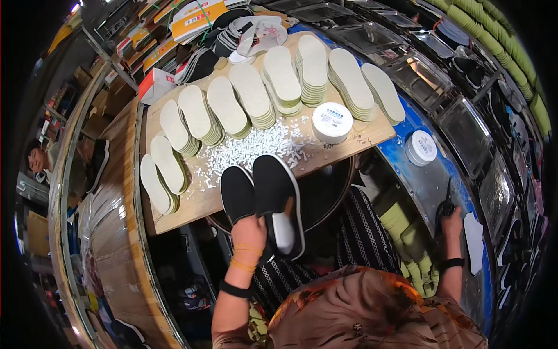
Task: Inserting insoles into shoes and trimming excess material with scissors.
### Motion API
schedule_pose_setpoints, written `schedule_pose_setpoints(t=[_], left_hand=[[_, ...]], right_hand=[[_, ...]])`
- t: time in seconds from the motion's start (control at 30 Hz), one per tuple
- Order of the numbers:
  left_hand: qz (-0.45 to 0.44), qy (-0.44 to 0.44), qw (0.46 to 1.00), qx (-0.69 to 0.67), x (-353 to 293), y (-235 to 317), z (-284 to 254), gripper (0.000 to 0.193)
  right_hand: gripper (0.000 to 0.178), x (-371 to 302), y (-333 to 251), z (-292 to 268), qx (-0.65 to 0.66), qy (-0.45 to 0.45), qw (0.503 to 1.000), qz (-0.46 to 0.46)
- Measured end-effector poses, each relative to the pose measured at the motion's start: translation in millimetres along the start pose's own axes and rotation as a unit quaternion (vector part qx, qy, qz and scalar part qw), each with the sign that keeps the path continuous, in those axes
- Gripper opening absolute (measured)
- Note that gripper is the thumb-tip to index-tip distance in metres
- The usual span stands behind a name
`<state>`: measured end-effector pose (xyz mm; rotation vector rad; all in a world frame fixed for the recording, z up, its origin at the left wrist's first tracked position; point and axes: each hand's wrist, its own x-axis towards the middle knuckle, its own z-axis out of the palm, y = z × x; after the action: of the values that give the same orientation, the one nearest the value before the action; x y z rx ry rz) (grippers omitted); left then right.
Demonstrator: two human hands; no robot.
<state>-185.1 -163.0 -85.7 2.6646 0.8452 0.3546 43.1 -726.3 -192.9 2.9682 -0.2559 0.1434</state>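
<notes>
My left hand (pixel 249 232) is closed around the heel ends of a pair of black slip-on shoes (pixel 275 189) with white sole edges. They hang over the near edge of a wooden board (pixel 232 212), toes pointing away from me. Inside the right-hand shoe a white lining (pixel 283 231) shows. Off to the right, my right hand (pixel 450 224) is closed on a dark tool that looks like black-handled scissors (pixel 446 206), over the blue surface. Its fingers are partly hidden. Small white bits (pixel 256 151) lie scattered just beyond the shoe toes.
Several stacks of cream insoles (pixel 244 87) line the board's far side. One white lidded tub (pixel 332 121) stands on the board, another (pixel 421 146) on the blue bench (pixel 407 125). A white insole-shaped piece (pixel 474 241) lies right of my right hand. Metal racks (pixel 465 128) rise at right.
</notes>
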Motion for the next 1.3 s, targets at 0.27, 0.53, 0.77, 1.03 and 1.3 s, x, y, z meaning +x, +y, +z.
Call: schedule_pose_setpoints(t=[0.27,0.53,0.77,1.03,1.3], left_hand=[[-0.175,-0.054,0.831,-0.526,-74,-111,-41,0.026],[-0.073,-0.050,0.883,-0.460,-137,-117,-37,0.027],[-0.012,-0.043,0.908,-0.416,-134,-107,-43,0.028],[0.063,-0.036,0.929,-0.363,-88,-73,-44,0.030],[0.142,-0.044,0.944,-0.294,-86,-56,-46,0.031]], right_hand=[[0.065,-52,-93,-157,0.726,-0.338,0.598,0.009],[0.053,-139,-321,-234,0.497,-0.377,0.603,-0.498],[0.053,-174,-355,-261,0.451,-0.167,0.683,-0.550],[0.052,-177,-364,-227,0.435,-0.205,0.677,-0.557],[0.049,-172,-335,-263,0.477,-0.227,0.642,-0.555]])
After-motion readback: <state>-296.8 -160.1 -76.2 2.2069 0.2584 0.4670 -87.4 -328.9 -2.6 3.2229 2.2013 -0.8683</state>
